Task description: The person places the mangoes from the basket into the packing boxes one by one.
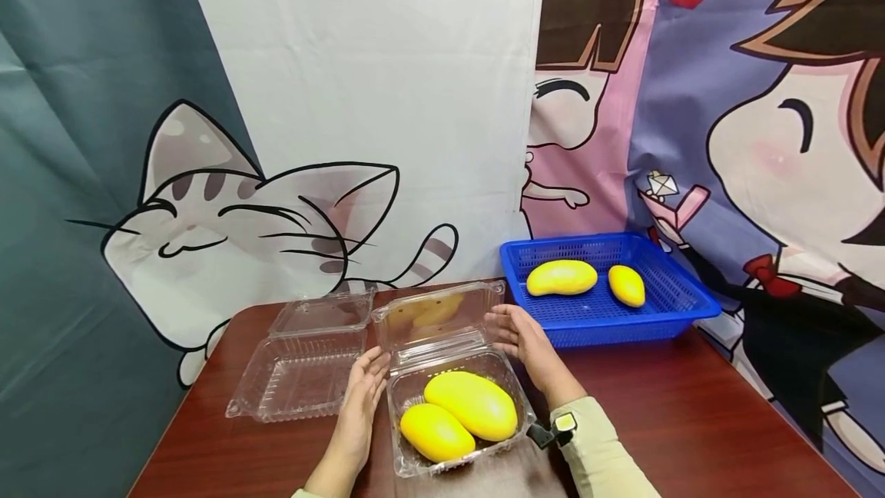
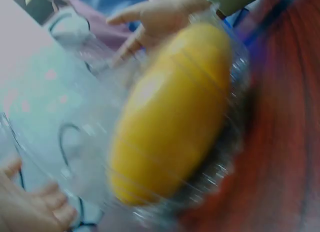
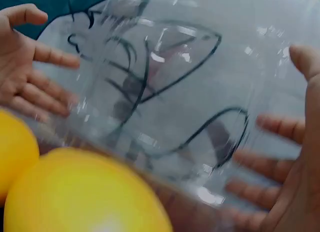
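Observation:
Two yellow mangoes [image 1: 472, 404] lie side by side in the base of a clear plastic clamshell box [image 1: 408, 461], whose lid [image 1: 442, 321] stands raised at the back. My left hand [image 1: 362, 390] is at the box's left side near the hinge, fingers extended. Opposite it, my right hand [image 1: 528, 344] has its spread fingers beside the lid's right edge. Through the right wrist view, both hands flank the clear lid [image 3: 170, 91]; whether the fingertips touch it I cannot tell. The left wrist view is blurred, with a mango [image 2: 172, 117] large in the middle.
A second clear clamshell box [image 1: 297, 383] stands open to the left, with nothing visible inside. At the back right, a blue plastic basket [image 1: 622, 329] holds two mangoes [image 1: 561, 277]. Behind the reddish-brown table [image 1: 691, 421] hangs a cartoon-printed cloth [image 1: 387, 98].

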`<state>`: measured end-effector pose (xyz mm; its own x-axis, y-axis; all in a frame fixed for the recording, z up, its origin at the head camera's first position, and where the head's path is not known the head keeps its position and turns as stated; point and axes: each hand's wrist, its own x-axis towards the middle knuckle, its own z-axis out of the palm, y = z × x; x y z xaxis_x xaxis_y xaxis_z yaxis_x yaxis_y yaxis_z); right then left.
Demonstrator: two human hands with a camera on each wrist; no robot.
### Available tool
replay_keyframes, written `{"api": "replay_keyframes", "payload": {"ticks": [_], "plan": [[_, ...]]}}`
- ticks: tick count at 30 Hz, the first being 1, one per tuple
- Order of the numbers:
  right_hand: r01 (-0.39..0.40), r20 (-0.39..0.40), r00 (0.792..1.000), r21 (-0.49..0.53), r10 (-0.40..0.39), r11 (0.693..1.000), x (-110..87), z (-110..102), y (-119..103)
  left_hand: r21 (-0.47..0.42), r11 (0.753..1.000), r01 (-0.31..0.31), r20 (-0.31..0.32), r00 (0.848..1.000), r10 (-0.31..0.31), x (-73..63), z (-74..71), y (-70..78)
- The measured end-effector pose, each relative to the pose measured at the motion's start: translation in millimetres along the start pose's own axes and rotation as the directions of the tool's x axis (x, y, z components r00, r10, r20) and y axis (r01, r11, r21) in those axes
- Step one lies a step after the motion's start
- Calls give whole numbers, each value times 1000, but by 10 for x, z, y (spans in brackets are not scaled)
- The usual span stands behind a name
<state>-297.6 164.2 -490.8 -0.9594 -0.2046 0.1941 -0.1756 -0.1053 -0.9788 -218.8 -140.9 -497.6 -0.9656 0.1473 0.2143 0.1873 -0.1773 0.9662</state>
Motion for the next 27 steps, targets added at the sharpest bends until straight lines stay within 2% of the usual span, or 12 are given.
{"api": "replay_keyframes", "payload": {"ticks": [3, 6, 12, 17, 20, 24, 27], "plan": [[-134, -11, 991, -28, 134, 991, -10, 37, -151, 57, 995, 87, -27, 996, -86, -6, 20, 170], [-225, -16, 974, -58, 225, 973, -37, 66, -294, 115, 982, 151, -26, 988, -149, -9, 27, 326], [-328, -23, 945, -100, 327, 939, -119, 55, -559, 198, 956, 218, 4, 975, -223, -4, 32, 572], [-381, -30, 924, -121, 381, 917, -175, 17, -677, 210, 946, 246, 38, 965, -259, -4, 65, 727], [-401, -27, 916, -125, 401, 908, -203, -4, -697, 247, 928, 277, 37, 955, -295, -11, 80, 792], [-393, 22, 915, -167, 402, 904, -238, -28, -714, 303, 899, 316, 25, 940, -339, -14, 93, 834], [-368, 64, 920, -196, 387, 909, -254, -44, -730, 317, 896, 312, 23, 942, -336, -7, 99, 831]]}}
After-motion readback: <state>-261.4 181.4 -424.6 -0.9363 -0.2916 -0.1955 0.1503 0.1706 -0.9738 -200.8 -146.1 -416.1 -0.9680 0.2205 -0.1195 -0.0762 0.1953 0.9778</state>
